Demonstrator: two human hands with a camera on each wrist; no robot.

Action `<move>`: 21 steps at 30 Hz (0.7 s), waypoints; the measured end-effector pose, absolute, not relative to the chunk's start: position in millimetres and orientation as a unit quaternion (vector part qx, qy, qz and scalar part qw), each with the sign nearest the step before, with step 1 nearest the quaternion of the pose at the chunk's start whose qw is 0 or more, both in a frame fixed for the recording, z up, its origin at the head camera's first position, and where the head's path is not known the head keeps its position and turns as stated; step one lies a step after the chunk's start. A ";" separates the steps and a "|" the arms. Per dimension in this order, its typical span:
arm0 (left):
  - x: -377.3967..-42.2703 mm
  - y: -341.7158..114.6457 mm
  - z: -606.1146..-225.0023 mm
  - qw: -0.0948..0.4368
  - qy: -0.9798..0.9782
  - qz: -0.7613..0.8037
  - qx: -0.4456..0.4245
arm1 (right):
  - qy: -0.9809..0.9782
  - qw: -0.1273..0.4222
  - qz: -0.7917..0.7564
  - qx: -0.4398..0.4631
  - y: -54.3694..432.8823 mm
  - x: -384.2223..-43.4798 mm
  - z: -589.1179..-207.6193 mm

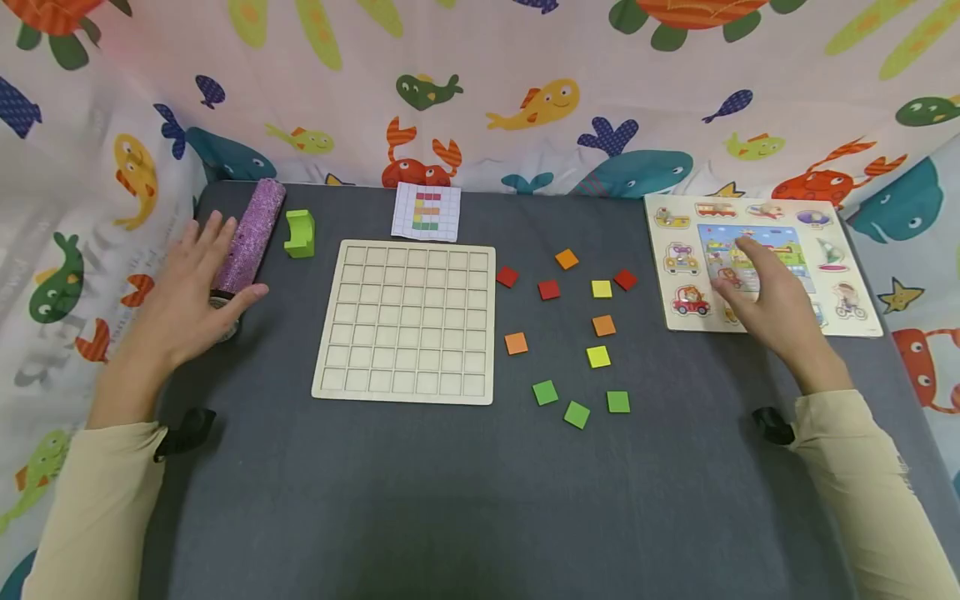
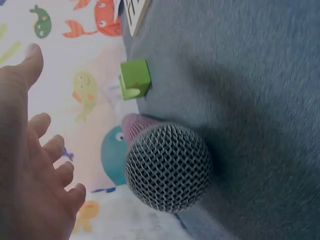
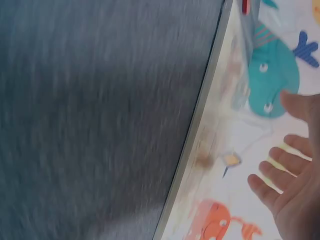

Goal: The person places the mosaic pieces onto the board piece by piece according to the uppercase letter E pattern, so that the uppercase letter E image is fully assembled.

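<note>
My left hand hovers with its fingers spread over a microphone that has a purple glittery handle. In the left wrist view the microphone's grey mesh head lies on the table, apart from the fingers, and the palm holds nothing. On the right, my other hand is above a wooden picture puzzle board, its fingers extended and hiding part of the board. The right wrist view shows these fingers loosely apart with nothing between them, and the board's edge along the dark tabletop.
A wooden grid board lies mid-table, with a pattern card behind it. Several red, orange, yellow and green square tiles are scattered to its right. A notched green block stands beside the microphone. A fish-print curtain hangs behind.
</note>
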State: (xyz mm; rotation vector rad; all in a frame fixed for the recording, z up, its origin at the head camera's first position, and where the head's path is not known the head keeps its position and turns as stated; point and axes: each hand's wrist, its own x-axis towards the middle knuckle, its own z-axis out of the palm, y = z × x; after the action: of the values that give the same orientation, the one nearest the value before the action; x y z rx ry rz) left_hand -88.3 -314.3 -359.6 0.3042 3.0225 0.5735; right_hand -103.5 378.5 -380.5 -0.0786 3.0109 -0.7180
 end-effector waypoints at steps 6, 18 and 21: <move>-78.8 -301.4 -361.9 0.033 0.975 0.195 0.102 | 0.967 0.008 -0.248 -0.063 351.1 -96.4 -381.1; -51.3 -259.2 -380.9 0.002 0.968 0.187 0.167 | 0.955 0.016 -0.279 -0.096 291.9 -97.6 -373.2; -48.7 -250.4 -390.1 0.034 0.963 0.171 0.205 | 0.951 0.017 -0.288 -0.109 274.1 -104.1 -374.1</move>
State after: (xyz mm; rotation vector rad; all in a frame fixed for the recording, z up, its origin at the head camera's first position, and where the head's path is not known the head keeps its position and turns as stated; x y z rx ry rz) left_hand -48.7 -250.4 -390.1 0.6293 2.9615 0.5245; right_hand -104.1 274.1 -374.1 -0.3391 2.9569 -0.8965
